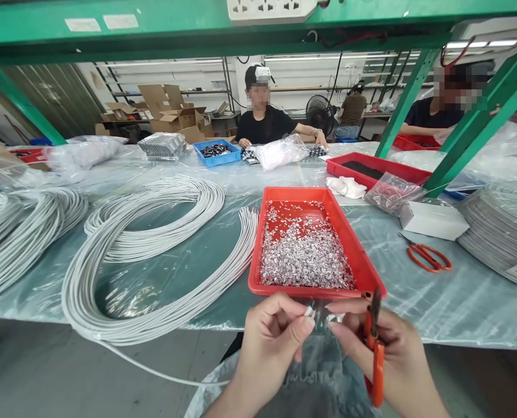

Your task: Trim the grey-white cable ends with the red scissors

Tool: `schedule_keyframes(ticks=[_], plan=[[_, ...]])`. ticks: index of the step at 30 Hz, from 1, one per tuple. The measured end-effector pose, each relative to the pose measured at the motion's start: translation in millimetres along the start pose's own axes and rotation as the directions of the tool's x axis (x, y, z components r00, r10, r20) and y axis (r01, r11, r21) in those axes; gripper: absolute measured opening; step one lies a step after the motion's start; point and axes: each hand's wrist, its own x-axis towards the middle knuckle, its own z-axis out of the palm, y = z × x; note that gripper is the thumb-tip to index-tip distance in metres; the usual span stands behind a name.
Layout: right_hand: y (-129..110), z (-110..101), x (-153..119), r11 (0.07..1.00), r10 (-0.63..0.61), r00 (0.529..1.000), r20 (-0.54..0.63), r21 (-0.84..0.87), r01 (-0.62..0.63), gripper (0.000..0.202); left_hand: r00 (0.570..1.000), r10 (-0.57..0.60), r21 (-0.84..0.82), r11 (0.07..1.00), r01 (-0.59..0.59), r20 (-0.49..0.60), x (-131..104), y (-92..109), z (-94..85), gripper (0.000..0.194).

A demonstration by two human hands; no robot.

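Observation:
My left hand is closed in a pinch on the end of a white cable, where a short bluish tip sticks out. The rest of this cable runs off to the left, below the table edge, toward a coil. Close beside it, my right hand holds orange-handled scissors against the palm, blades up. Its thumb and forefinger pinch a small whitish piece, too small to make out fully. Just beyond both hands stands a red tray with a heap of small shiny metal pieces.
Coils of white cable lie at left, a larger grey coil at right. Another pair of orange scissors and a white box lie right of the tray. A green frame stands over the table. A co-worker sits opposite.

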Motion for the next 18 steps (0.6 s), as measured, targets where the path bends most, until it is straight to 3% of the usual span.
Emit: schedule_keyframes(ticks=[2, 5, 10, 13, 18], plan=[[-6, 12, 1, 0.99, -0.111, 0.987, -0.113, 0.079, 0.121, 0.009, 1.0, 0.025, 0.093, 0.995, -0.026, 0.006, -2, 1, 3.8, 0.026], [-9, 19, 4, 0.963, -0.255, 0.959, -0.126, 0.062, 0.264, 0.009, 0.995, 0.095, 0.219, 0.971, -0.092, -0.004, -4, 2, 6.8, 0.023], [-6, 14, 8, 0.948, -0.316, 0.94, -0.132, -0.011, 0.317, 0.009, 0.972, 0.234, 0.373, 0.9, -0.224, 0.021, -6, 3, 5.9, 0.017], [-6, 11, 8, 0.937, -0.35, 0.929, -0.118, -0.051, 0.346, 0.008, 0.923, 0.38, 0.505, 0.784, -0.36, 0.067, -5, 2, 3.1, 0.009], [-7, 18, 9, 0.926, -0.374, 0.923, -0.091, -0.09, 0.366, 0.008, 0.795, 0.586, 0.643, 0.55, -0.534, 0.159, -3, -3, -1.1, 0.008]])
